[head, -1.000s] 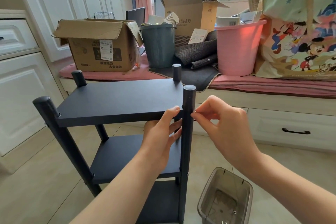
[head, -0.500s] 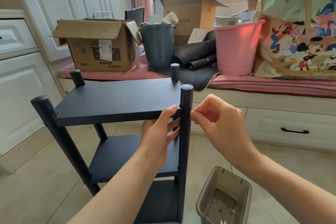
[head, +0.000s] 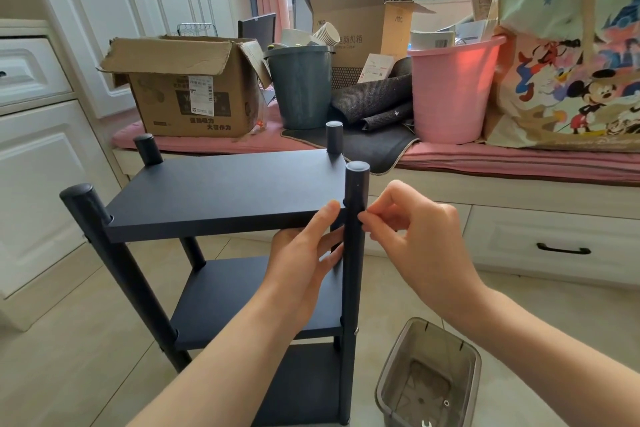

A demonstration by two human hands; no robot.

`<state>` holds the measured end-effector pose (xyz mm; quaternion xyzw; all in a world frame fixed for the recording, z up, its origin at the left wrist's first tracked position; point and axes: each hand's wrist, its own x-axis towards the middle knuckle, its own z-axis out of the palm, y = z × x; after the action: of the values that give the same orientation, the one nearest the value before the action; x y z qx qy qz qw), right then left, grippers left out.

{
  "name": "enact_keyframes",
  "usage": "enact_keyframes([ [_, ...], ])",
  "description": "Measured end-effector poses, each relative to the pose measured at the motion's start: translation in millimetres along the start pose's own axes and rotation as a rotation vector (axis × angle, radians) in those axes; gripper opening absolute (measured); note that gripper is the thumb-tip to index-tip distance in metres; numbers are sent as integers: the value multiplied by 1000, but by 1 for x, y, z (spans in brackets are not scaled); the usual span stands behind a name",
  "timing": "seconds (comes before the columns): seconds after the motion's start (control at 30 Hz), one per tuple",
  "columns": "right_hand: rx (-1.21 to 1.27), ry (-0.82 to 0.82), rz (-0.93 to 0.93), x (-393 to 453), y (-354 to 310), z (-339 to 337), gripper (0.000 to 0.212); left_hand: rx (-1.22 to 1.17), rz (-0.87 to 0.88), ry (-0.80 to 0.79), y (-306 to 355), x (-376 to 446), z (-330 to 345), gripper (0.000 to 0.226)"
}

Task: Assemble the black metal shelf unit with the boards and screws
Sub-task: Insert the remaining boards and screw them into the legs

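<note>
The black shelf unit stands on the floor with its top board [head: 221, 187], middle board [head: 242, 295] and bottom board [head: 304, 385] between four round posts. My left hand [head: 301, 260] reaches under the top board's front right corner, thumb pressed on its front edge, fingers straight beside the front right post [head: 356, 184]. My right hand [head: 415, 239] pinches a small screw against the right side of that post at the top board's height; the screw is hidden by my fingertips. A screw head [head: 355, 331] shows on the post at the middle board.
A translucent grey container [head: 388, 374] on the floor at the lower right holds a loose screw [head: 446, 403] and a small wrench [head: 426, 424]. Behind the shelf, a window bench carries a cardboard box [head: 187, 90], a grey bucket [head: 301, 90], a pink bucket [head: 450, 94] and a cartoon bag [head: 571, 80]. White cabinets [head: 31, 166] stand at the left.
Both hands stay at the front right post and top board. Only the view has shifted slightly.
</note>
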<state>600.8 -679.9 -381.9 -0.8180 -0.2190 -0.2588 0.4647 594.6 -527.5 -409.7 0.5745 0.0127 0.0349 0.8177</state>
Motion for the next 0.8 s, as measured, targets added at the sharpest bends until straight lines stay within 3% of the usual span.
enact_keyframes([
  [0.23,77,-49,90,3,0,-4,14,4,10,-21,2,0,-1,22],
  [0.37,42,-51,92,-2,1,-5,18,5,4,-7,2,1,-2,40],
  [0.8,114,-30,97,0,0,-12,18,8,4,-17,2,0,-3,44],
])
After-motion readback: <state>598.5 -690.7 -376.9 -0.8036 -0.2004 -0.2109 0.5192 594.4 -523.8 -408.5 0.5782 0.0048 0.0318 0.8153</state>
